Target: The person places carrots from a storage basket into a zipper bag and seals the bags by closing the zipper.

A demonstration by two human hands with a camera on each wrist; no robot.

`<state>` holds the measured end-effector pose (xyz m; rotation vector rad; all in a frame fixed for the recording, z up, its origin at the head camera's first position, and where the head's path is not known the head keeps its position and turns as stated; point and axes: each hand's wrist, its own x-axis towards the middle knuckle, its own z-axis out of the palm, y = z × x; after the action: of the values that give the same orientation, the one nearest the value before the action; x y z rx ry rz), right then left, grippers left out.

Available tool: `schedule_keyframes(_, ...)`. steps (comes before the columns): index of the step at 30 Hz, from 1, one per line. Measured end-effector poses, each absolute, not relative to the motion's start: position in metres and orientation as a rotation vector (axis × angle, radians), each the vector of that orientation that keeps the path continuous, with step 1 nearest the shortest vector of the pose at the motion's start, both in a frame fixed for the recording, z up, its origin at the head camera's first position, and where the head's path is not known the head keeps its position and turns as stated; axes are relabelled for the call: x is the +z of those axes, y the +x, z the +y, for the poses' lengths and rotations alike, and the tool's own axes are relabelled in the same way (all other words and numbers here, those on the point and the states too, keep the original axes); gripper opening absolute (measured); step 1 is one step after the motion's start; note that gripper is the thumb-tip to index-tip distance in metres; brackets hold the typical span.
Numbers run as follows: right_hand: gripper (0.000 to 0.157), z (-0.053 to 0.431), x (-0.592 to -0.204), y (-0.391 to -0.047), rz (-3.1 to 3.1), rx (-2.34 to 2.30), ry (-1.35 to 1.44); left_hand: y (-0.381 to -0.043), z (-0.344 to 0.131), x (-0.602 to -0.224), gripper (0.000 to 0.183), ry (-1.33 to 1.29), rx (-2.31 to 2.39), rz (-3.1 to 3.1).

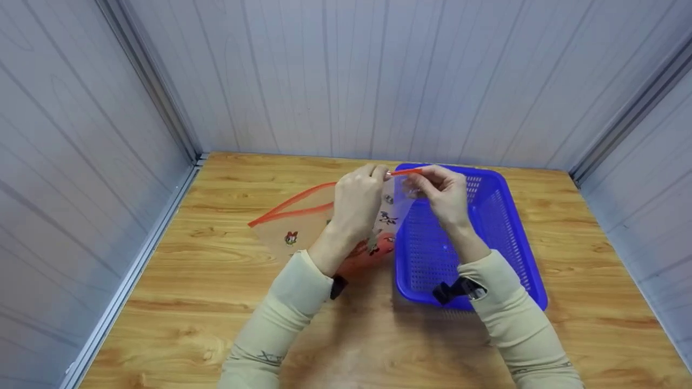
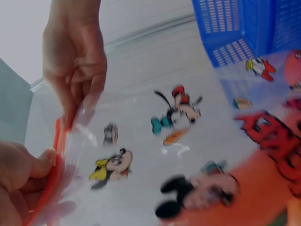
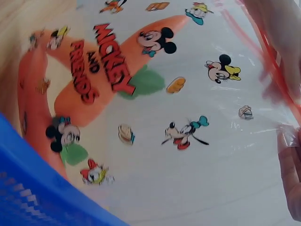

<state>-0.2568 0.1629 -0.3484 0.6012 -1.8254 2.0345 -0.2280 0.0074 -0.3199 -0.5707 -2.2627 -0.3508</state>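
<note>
A clear zip bag [image 1: 387, 219] with a red zip edge and cartoon prints hangs between the hands. Its left end gapes, the two red strips standing apart. My left hand [image 1: 358, 197] grips the zip edge near its middle. Close beside it, my right hand [image 1: 446, 194] pinches the strip's right end between thumb and fingers. The left wrist view shows the left hand [image 2: 23, 176] below the right hand [image 2: 75, 70], both at the red strip. Through the film in the right wrist view, long orange carrot-like things [image 3: 77, 110] with green parts show at the bag's bottom.
A blue perforated plastic basket [image 1: 521, 243] stands on the wooden table [image 1: 200, 302], right of the bag and under the right forearm. White panel walls [image 1: 346, 81] close off the back and both sides. Black straps [image 1: 448, 292] sit at the wrists.
</note>
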Motion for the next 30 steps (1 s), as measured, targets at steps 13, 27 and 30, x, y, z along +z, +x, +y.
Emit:
schedule_keyframes(13,0.020,0.181,-0.341,-0.267,-1.688,2.212,0.448,-0.222,-0.024,-0.313,0.007,-0.455,-0.331,-2.203)
schedule_keyframes(27,0.005,0.208,-0.354,-0.285,-1.696,2.187,0.300,-0.213,-0.054,-0.310,0.014,-0.321,-0.347,-2.154)
schedule_keyframes(30,0.006,0.212,-0.356,-0.287,-1.709,2.176,0.280,-0.211,-0.057,-0.309,0.015,-0.314,-0.351,-2.173)
